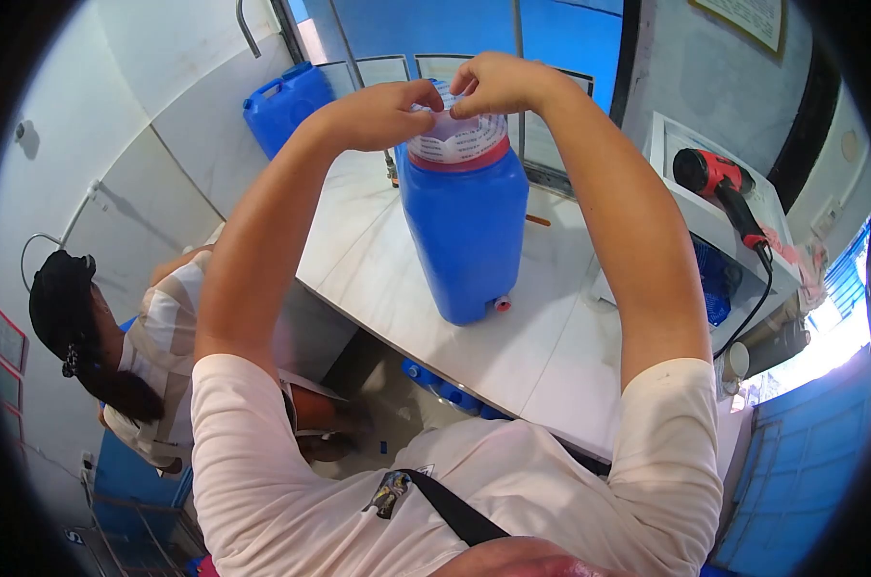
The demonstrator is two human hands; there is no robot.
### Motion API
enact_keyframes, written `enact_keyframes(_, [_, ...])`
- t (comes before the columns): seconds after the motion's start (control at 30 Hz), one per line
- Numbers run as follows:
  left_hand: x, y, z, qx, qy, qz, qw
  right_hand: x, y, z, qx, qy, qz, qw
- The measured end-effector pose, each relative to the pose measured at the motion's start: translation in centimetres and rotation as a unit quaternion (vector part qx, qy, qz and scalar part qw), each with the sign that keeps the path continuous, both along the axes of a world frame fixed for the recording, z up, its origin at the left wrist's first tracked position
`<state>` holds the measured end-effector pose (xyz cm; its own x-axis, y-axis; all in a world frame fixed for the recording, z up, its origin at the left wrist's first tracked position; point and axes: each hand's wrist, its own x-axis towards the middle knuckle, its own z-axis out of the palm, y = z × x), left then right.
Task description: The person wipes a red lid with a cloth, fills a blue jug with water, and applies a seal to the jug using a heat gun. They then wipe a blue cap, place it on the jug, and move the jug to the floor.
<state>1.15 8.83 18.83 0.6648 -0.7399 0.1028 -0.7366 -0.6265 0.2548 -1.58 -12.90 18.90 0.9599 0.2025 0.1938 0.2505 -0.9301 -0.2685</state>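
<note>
We see 2 hands, left hand [382,113] and right hand [498,85], pinching the white seal [457,140] atop the upright blue jug [464,226] on the white table [551,337].

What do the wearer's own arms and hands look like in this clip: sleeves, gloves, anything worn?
Both arms are bare from the upper arm down, under short pale pink sleeves. The left hand and right hand have no gloves; no rings, watch or bands show. A black strap crosses the chest.

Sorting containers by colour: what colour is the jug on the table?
Blue jug, red band at its neck; head view.
</note>
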Motion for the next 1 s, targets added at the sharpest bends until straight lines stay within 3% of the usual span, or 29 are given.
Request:
enact_keyframes(0.13, [0.6,0.5,-0.5,-0.022,0.009,-0.004,1.000,-0.6,1.2,0.0,-0.098,-0.016,-0.079,0.992])
enact_keyframes(0.27, [1.1,0.7,-1.1,-0.086,0.084,-0.036,0.992,-1.1,0.7,0.3,-0.133,-0.006,-0.066,0.989])
enact_keyframes(0.33, [1.5,1.0,-2.2,-0.118,0.111,-0.049,0.986,1.0,-1.7,-1.4,0.033,0.061,0.014,0.997])
enact_keyframes(0.37, [1.6,1.2,-2.8,-0.156,0.134,-0.051,0.977,1.1,-2.6,-2.7,0.033,0.062,0.014,0.997])
enact_keyframes(0.4, [1.5,1.4,-3.3,-0.195,0.155,-0.053,0.967,0.8,-3.3,-3.8,0.142,0.060,0.036,0.987])
enact_keyframes(0.43, [1.3,1.6,-3.8,-0.195,0.154,-0.055,0.967,0.6,-3.9,-5.0,0.249,0.056,0.056,0.965])
enact_keyframes(0.47, [1.0,1.9,-4.2,-0.230,0.152,-0.048,0.960,-0.1,-4.0,-6.3,0.250,0.055,0.054,0.965])
enact_keyframes(0.5, [0.9,2.1,-4.5,-0.265,0.150,-0.043,0.951,-1.1,-4.0,-7.5,0.335,0.011,0.065,0.940])
enact_keyframes(0.53, [1.2,2.3,-4.8,-0.284,0.091,-0.061,0.953,-1.7,-4.2,-8.3,0.418,-0.033,0.075,0.905])
enact_keyframes(0.57, [1.3,2.1,-4.4,-0.281,0.092,-0.066,0.953,-1.8,-4.7,-8.4,0.420,-0.035,0.071,0.904])
enact_keyframes(0.63, [0.9,1.4,-2.9,-0.305,-0.019,-0.117,0.945,-2.0,-5.3,-9.2,0.426,-0.083,0.063,0.899])
enact_keyframes(0.7, [0.4,-0.1,-1.4,-0.245,-0.014,-0.146,0.958,-0.9,-6.4,-9.0,0.406,-0.118,0.051,0.905])
enact_keyframes(0.77, [0.0,-2.5,-1.3,-0.097,-0.069,-0.176,0.977,-0.7,-8.4,-7.9,0.265,-0.212,0.015,0.941])
enact_keyframes(0.8, [-0.7,-3.5,-1.2,0.015,-0.088,-0.129,0.988,-2.1,-9.2,-6.9,0.219,-0.258,-0.001,0.941])
enact_keyframes(0.83, [-1.1,-3.8,-2.3,0.016,-0.076,-0.128,0.989,-3.7,-10.1,-6.7,0.170,-0.276,-0.029,0.946])
enact_keyframes(0.9, [-0.3,-4.8,-3.7,0.137,-0.119,-0.111,0.977,-8.1,-11.6,-4.4,0.100,-0.318,-0.092,0.938])
enact_keyframes(1.0, [-0.4,-5.8,-2.2,0.058,-0.029,-0.104,0.992,-12.9,-18.0,-3.5,0.043,-0.339,-0.111,0.933])
